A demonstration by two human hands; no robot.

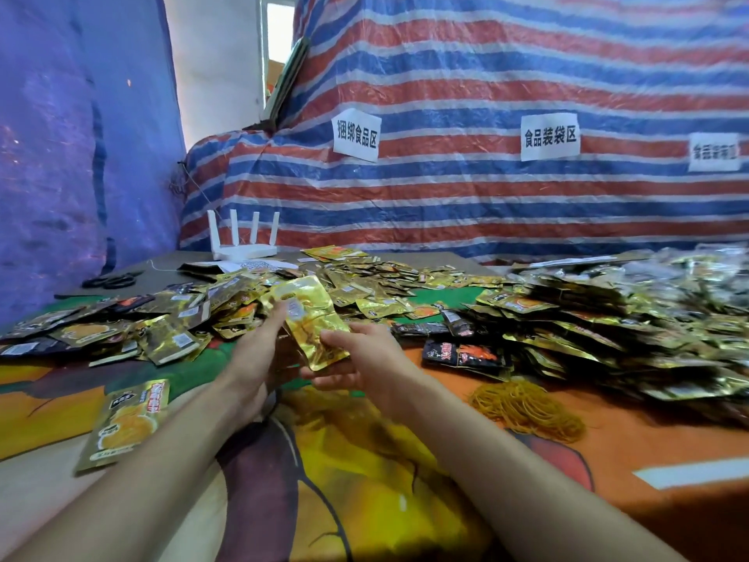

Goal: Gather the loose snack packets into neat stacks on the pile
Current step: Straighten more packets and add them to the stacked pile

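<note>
Striped tarp (pixel 486 95) wall, blue sheet (pixel 60 156)

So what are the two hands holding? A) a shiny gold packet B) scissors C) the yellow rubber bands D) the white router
A: the left hand and right hand both hold the gold packet, while the scissors, rubber bands and router sit untouched.

- On the table (pixel 648 460), loose packets (pixel 174 318) spread left and centre.
- At right, the pile (pixel 608 330).
- Before the pile, rubber bands (pixel 527 411).
- Behind the packets, a router (pixel 243 241); scissors (pixel 113 281) left of it.
</note>
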